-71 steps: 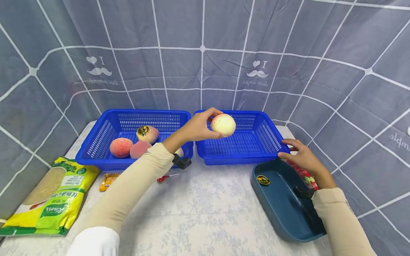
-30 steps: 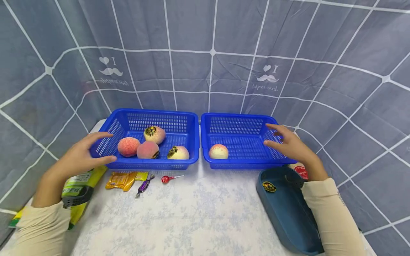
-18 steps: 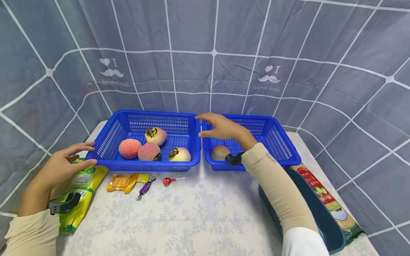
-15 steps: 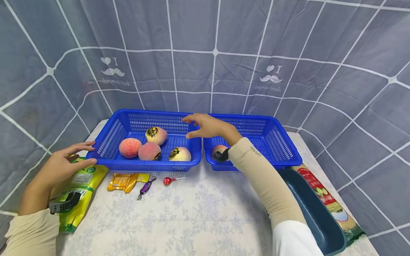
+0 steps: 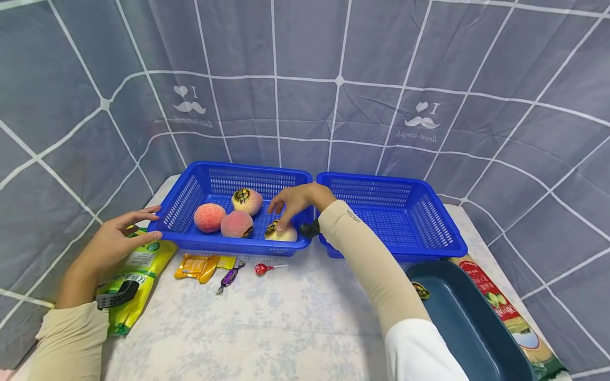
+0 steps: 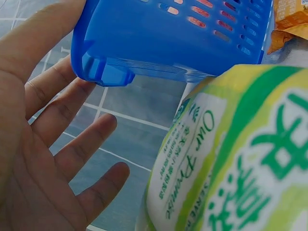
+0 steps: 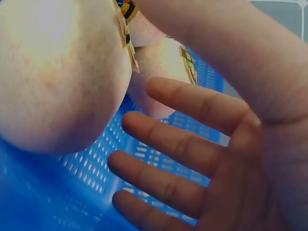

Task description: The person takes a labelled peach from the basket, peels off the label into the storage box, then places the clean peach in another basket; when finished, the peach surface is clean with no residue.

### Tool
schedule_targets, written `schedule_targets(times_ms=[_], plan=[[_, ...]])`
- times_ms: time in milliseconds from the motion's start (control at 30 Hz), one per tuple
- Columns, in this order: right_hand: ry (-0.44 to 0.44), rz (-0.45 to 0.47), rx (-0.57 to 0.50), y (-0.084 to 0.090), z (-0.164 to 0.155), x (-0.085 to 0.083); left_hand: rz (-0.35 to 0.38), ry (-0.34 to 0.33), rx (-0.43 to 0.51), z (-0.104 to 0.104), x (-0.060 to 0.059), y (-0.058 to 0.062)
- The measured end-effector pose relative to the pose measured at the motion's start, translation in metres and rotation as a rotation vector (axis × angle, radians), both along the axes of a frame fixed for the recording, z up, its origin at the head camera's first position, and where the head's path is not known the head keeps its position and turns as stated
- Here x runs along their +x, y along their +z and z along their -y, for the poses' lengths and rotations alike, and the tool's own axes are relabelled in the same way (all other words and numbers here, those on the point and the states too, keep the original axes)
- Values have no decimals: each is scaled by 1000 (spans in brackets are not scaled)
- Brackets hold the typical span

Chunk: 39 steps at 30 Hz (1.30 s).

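Observation:
The right hand [image 5: 296,202] reaches down into the left blue basket [image 5: 224,244], over a pale peach [image 5: 287,235] with a black-and-gold sticker. In the right wrist view its fingers are loosely spread beside this large peach [image 7: 57,86], with a gap between fingertips and skin. Three more peaches share that basket: a red one [image 5: 209,217], a pink one [image 5: 235,225] and a stickered one [image 5: 248,201]. The left hand [image 5: 111,243] is at the basket's left end, thumb and fingertips right at the rim; the left wrist view shows its fingers extended.
A second blue basket [image 5: 440,248] stands to the right, partly covered by the right sleeve. Nearer are a dark teal tub [image 5: 469,317] and a red packet [image 5: 495,301]. At left lie a yellow-green bag [image 5: 143,270], orange packets [image 5: 195,266], a purple candy [image 5: 231,276] and a lollipop [image 5: 262,269].
The left hand released a peach into the right basket and went to the left basket's rim. The right hand crossed leftward from the right basket and lowered to the pale peach.

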State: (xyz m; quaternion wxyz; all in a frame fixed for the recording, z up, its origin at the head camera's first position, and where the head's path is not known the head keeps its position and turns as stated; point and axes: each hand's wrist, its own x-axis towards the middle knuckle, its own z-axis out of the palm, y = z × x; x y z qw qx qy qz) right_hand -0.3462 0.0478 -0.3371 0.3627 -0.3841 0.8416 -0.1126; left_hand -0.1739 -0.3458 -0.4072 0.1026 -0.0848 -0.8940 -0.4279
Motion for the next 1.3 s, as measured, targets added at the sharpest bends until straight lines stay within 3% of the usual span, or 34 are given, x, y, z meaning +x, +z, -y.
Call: schedule_targets(times_ms=[233,433,733,867,1033,1167,1300], plan=[[24,13,68,-8,-1,6,8,-19,16,-7,-5,-3],[-19,10,29,-12,0,9,29,3,25,-8,-5,-3],[33,-72,101,-13,0,11,24,-12,32,-8,-6,-4],[-2,-78,-55,1,-8,10,16,-12,39,-7,-5,-6],[-5,-127,-290,39,-30,23,7,-19,42,-9,-7,-4],[64,-197,-425,60,-58,56,17,-8,64,-10,-7,-3],[138,-227,-550,54,-90,97,13,11,63,-3,-1,-3]])
